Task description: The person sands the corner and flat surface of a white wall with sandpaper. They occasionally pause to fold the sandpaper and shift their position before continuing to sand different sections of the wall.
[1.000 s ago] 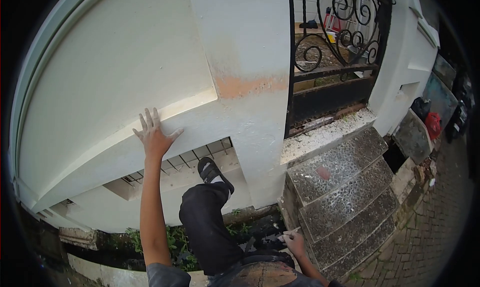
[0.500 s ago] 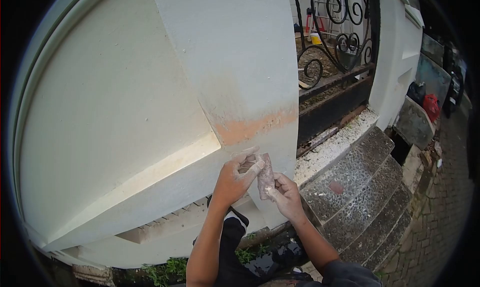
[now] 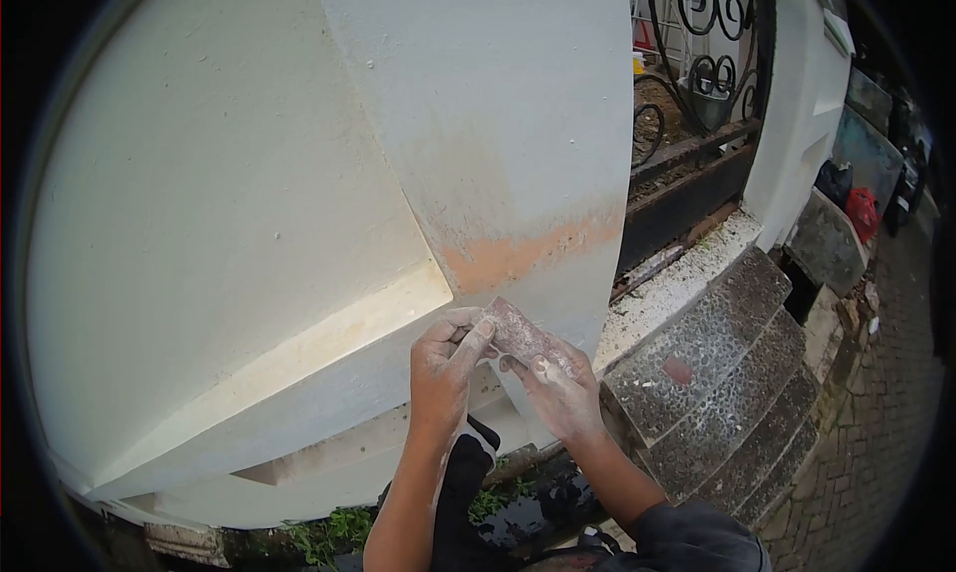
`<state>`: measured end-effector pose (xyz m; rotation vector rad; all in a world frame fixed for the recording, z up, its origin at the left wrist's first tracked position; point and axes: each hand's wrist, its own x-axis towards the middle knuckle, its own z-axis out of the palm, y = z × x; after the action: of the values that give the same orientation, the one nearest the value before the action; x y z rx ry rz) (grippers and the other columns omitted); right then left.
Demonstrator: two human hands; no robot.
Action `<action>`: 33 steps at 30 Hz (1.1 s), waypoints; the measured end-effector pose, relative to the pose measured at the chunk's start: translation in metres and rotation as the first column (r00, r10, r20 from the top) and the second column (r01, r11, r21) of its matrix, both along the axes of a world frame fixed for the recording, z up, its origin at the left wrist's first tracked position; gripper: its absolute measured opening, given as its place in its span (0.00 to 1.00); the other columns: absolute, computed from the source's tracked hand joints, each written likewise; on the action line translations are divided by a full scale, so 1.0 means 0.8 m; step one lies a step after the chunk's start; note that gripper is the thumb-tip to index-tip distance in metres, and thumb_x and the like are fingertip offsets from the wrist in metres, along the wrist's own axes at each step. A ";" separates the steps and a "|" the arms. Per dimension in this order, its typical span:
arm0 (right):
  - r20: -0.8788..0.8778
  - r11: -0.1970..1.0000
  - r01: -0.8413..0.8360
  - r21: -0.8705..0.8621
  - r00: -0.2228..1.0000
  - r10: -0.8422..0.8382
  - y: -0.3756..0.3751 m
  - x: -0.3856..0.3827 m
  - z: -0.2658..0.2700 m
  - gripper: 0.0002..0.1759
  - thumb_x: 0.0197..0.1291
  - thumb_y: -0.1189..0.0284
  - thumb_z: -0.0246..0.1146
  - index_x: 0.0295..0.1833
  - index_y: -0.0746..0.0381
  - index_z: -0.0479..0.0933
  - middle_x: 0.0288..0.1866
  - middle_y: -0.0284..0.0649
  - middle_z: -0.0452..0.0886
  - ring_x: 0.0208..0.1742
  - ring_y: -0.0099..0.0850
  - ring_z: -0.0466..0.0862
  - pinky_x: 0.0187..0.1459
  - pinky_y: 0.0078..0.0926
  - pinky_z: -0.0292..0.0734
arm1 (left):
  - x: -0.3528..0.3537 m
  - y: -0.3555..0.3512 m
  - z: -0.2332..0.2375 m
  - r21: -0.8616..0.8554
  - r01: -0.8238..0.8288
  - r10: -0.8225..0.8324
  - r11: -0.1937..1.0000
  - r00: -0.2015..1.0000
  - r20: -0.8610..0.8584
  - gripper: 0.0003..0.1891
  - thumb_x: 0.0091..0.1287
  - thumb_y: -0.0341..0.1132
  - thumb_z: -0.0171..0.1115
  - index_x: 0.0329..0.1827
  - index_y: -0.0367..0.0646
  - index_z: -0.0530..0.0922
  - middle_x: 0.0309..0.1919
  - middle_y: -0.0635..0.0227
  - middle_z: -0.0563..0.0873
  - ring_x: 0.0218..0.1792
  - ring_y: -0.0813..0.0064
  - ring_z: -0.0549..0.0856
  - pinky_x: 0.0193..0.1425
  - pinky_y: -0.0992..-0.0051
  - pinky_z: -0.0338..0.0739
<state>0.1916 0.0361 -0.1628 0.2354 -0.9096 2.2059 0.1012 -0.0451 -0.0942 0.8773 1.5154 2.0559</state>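
Observation:
In front of the wall, a folded, reddish-brown piece of sandpaper (image 3: 520, 331), dusted white, lies tilted between my hands. My right hand (image 3: 566, 398) grips its lower right part, fingers curled beneath it and thumb on top. My left hand (image 3: 450, 351) closes on its upper left end with thumb and fingers. White dust coats the fingers of both hands. Just beyond them is the white wall (image 3: 518, 104), with a bare orange-brown patch (image 3: 503, 261) running across it.
A sloping ledge (image 3: 349, 318) juts from the wall on the left. Speckled stone steps (image 3: 687, 393) descend on the right below a black iron gate (image 3: 697, 184). Underneath lies a wet ditch (image 3: 533, 517) with green weeds (image 3: 339, 542). A red bag (image 3: 861, 212) sits far right.
The sandpaper has turned from nearly upright to a slant, its top end now toward the left. My right hand has shifted its hold along it. The view has moved slightly.

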 end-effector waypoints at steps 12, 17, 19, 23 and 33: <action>-0.064 0.448 0.489 0.748 0.726 -0.685 0.044 0.012 0.082 0.23 0.57 0.77 0.50 0.59 0.72 0.66 0.59 0.50 0.71 0.62 0.43 0.66 0.62 0.39 0.58 | -0.026 0.016 0.051 0.304 -0.412 0.428 0.859 0.253 -0.867 0.15 0.53 0.22 0.58 0.45 0.37 0.75 0.44 0.58 0.78 0.44 0.67 0.77 0.48 0.70 0.72; -0.605 -0.469 0.488 0.736 0.164 -0.779 0.101 -0.060 0.098 0.29 0.51 0.75 0.57 0.62 0.57 0.68 0.68 0.38 0.62 0.71 0.55 0.51 0.65 0.61 0.37 | -0.068 0.039 0.078 0.522 -0.410 0.563 0.748 -0.024 -0.826 0.27 0.51 0.22 0.57 0.58 0.40 0.67 0.57 0.55 0.69 0.62 0.58 0.66 0.63 0.59 0.61; -0.574 -0.430 0.482 0.764 0.203 -0.793 0.106 -0.081 0.094 0.29 0.51 0.72 0.59 0.62 0.55 0.68 0.69 0.35 0.61 0.71 0.55 0.48 0.64 0.66 0.33 | -0.079 0.049 0.088 0.534 -0.397 0.551 0.747 -0.081 -0.831 0.30 0.51 0.23 0.56 0.61 0.39 0.62 0.60 0.53 0.64 0.65 0.57 0.61 0.66 0.59 0.59; -0.585 -0.453 0.461 0.763 0.196 -0.787 0.109 -0.086 0.094 0.29 0.52 0.67 0.59 0.63 0.54 0.67 0.70 0.36 0.60 0.72 0.57 0.46 0.62 0.70 0.31 | -0.098 0.067 0.096 0.581 -0.362 0.541 0.729 -0.214 -0.813 0.35 0.52 0.25 0.51 0.67 0.37 0.54 0.65 0.48 0.56 0.68 0.54 0.54 0.68 0.57 0.55; -0.536 -0.377 0.510 0.773 0.208 -0.818 0.107 -0.103 0.091 0.29 0.53 0.64 0.58 0.63 0.55 0.67 0.70 0.38 0.59 0.71 0.59 0.45 0.60 0.73 0.28 | -0.107 0.086 0.092 0.559 -0.392 0.517 0.731 -0.218 -0.828 0.45 0.41 0.33 0.47 0.70 0.34 0.46 0.69 0.41 0.46 0.70 0.45 0.45 0.69 0.45 0.38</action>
<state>0.1094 0.1220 -0.0899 -0.1901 -1.7817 0.1278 0.0157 0.0234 -0.0205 2.6035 2.8709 1.7445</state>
